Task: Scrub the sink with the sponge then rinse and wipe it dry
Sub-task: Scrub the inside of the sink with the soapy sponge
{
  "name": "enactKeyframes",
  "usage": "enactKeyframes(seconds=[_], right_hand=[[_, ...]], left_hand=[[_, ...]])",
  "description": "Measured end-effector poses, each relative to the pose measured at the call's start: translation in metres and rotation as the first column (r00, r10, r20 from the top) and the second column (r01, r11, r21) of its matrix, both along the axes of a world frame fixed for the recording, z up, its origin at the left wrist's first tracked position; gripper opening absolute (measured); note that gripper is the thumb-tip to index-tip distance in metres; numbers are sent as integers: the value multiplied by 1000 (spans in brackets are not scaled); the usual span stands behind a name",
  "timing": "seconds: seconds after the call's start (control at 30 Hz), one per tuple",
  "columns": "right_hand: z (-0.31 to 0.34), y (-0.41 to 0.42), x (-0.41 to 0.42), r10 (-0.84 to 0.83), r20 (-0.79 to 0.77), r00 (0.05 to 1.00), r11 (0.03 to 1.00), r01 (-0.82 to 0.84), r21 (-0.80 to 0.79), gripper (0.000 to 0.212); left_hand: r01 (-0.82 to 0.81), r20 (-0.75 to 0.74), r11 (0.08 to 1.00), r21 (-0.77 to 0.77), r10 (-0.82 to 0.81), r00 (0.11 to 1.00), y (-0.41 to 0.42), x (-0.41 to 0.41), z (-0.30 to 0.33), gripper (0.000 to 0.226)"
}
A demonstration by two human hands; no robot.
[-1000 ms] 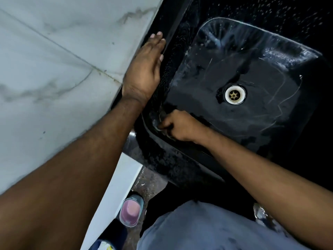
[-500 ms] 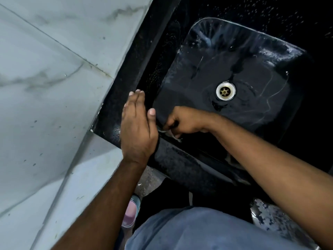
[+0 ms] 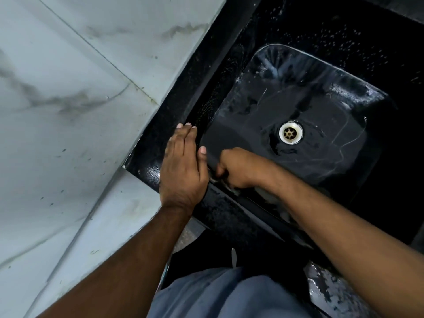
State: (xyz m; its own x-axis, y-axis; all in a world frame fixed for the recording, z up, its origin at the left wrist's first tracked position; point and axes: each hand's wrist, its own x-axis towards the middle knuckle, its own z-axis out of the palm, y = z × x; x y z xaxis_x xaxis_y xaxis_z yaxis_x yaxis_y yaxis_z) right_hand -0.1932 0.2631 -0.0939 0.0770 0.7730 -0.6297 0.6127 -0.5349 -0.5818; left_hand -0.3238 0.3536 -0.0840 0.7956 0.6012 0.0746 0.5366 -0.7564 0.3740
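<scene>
A glossy black rectangular sink (image 3: pixel 325 104) fills the right of the view, wet, with a round metal drain (image 3: pixel 290 132) in its floor. My right hand (image 3: pixel 238 168) is curled inside the basin at its near left corner, pressed against the wall. It grips something small and dark, probably the sponge, almost wholly hidden by the fingers. A little pale foam shows under the wrist. My left hand (image 3: pixel 183 166) lies flat, fingers together, on the sink's left rim, right beside the right hand.
Grey-veined white marble tiles (image 3: pixel 75 106) cover the wall to the left of the black counter (image 3: pixel 344 26), which is speckled with droplets. My grey-blue trousers (image 3: pixel 220 294) show at the bottom, with a wet floor patch (image 3: pixel 328 288) to the right.
My left hand slid back along the left rim toward me, from the far part to the near corner. My right hand stayed rubbing in the near left corner of the basin.
</scene>
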Motion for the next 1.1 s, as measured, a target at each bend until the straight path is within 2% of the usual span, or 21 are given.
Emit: enactKeyframes(seconds=[0.1,0.2,0.3,0.47,0.7,0.9,1.03,1.1], right_hand=[[4,-11,-4,22,66,998,1000,-22,-9,49],[-25,-13,-9,-62,59,996,996,65,-56,44],[-37,-23,-7,-74,52,996,995,77,-58,43],[-6,-48,-1,-108,-24,994,994,107,-15,47],[-39,-40,-10,-105,20,994,984,107,-143,45],[9,-73,-3,-159,-37,987,984,156,-84,42],[8,-63,-13,-139,77,987,989,142,-29,41],[-14,-57,-15,-137,81,987,986,144,-85,32]], left_hand=[[1,-1,1000,-8,-1,1000,1,0,-1,46],[3,2,1000,-7,-3,1000,2,0,-1,48],[5,-7,1000,-1,-5,1000,-1,1,-1,48],[13,2,1000,5,-13,1000,0,-1,-3,47],[0,-20,1000,25,0,1000,-1,-4,-3,49],[5,37,1000,12,-5,999,0,-3,-5,49],[62,20,998,4,-62,998,-2,-6,-5,50],[74,22,997,5,-74,997,-4,-7,-5,49]])
